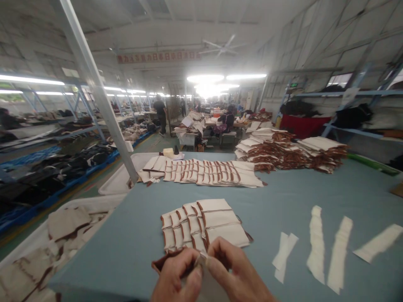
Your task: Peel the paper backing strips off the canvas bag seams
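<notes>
- Closest to the camera, the left hand (179,274) and right hand (234,270) meet at the near side of the table, thumbs and forefingers pinched narrow on a brown-edged cream piece (162,261), fingertips almost touching.
- Beneath and beyond them spreads the blue-green table (126,235).
- Left of it, a white bin (103,202) holds loose cream and brown pieces.
- Tall stacks (267,144) of similar pieces stand at the table's far right.
- Along the far edge, left of those stacks, runs a long overlapping row (208,172).
- Just beyond the hands lies a smaller overlapping batch (220,216), its rightmost piece uppermost.
- Right of the hands, pale strips (315,243) lie scattered, two of them crossed.
</notes>
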The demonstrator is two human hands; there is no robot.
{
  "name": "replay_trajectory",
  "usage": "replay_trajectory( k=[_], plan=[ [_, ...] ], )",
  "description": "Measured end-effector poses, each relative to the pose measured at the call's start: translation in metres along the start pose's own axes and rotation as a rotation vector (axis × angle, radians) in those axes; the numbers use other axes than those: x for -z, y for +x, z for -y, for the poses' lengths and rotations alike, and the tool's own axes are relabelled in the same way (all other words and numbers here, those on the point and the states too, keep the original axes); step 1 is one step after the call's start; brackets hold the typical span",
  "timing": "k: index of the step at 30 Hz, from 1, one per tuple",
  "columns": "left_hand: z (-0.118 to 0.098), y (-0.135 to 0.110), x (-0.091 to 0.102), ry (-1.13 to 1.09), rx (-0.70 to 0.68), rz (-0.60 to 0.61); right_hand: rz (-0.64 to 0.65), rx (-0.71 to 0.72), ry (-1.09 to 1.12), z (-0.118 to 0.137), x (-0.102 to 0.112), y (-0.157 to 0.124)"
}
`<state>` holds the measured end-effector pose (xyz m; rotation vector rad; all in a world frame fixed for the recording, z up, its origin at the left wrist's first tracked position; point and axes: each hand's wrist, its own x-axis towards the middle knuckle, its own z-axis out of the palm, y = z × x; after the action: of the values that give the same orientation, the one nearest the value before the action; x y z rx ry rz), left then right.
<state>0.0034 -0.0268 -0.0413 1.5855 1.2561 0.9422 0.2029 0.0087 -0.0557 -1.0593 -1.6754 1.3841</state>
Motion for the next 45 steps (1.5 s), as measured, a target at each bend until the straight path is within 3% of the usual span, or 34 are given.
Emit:
replay_trajectory(
  k=[5, 11, 20, 25, 29, 37, 45],
  plan=[
    [-0.015, 0.000, 0.008, 0.049, -0.020, -0.060, 0.135, -0.093, 0.252, 0.026, 0.003, 0.001],
    [-0.023, -0.002, 0.011, 0.063, -0.066, -0.051, 0.187, -0.200, 0.302, 0.033, 0.008, 0.000],
    [-0.010, -0.007, 0.004, -0.089, -0.078, 0.009, 0.349, -0.224, 0.395, 0.029, 0.012, -0.005],
    [-0.002, -0.007, 0.001, -0.192, -0.018, 0.075, 0.342, -0.176, 0.466, 0.022, 0.013, -0.009],
    [-0.006, -0.001, -0.004, -0.126, 0.006, 0.059, 0.337, -0.140, 0.477, 0.020, 0.016, -0.013],
    [-0.028, 0.004, -0.007, -0.046, -0.048, 0.055, 0.312, -0.168, 0.346, 0.019, 0.022, -0.014],
    [-0.019, 0.001, -0.012, 0.070, -0.042, -0.025, 0.208, -0.180, 0.119, 0.019, 0.022, -0.014]
  ],
)
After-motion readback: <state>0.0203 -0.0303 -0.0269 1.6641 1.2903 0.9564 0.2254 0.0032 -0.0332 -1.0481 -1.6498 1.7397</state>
